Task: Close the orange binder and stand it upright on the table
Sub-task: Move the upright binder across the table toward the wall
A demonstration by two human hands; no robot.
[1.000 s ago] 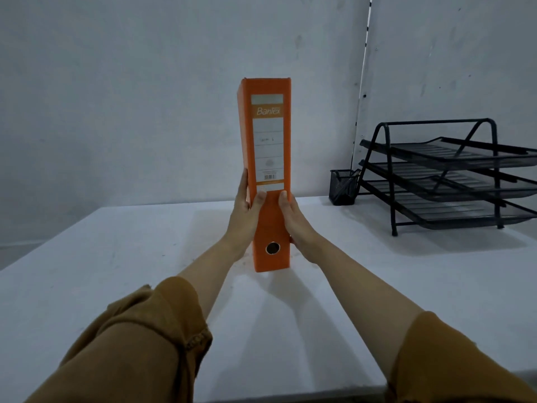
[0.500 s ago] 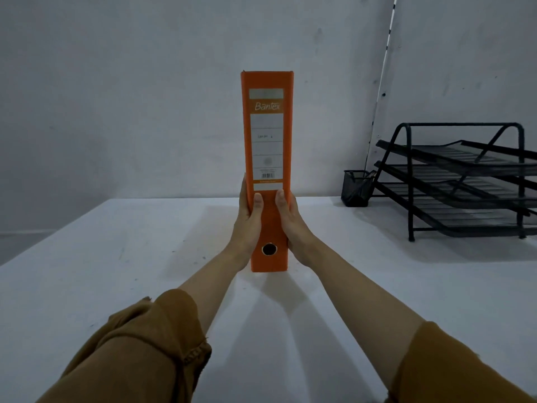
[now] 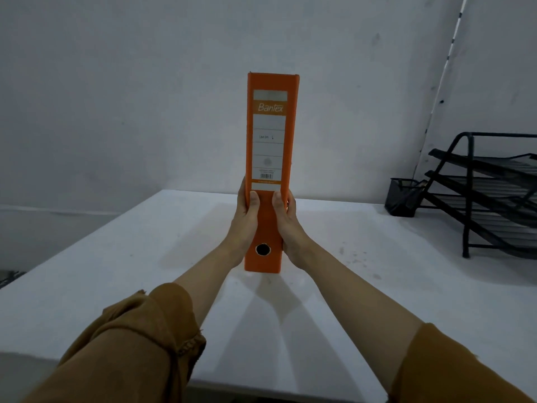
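Both hands clasp the binder [image 3: 268, 146]: we note the left hand [image 3: 245, 221] on its left side and the right hand [image 3: 286, 223] on its right, thumbs across the spine. It is closed, standing upright mid-table [image 3: 122, 274], spine toward us. A black tray rack [image 3: 491, 193] and mesh cup [image 3: 402, 197] sit far right.

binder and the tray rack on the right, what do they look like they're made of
Binder: likely stiff board under a smooth orange covering, paper or plastic, going by its flat spine, crisp edges and stuck-on paper label. Tray rack: looks like black-coated metal, with thin bent rod legs and fine-slatted or mesh shelves.
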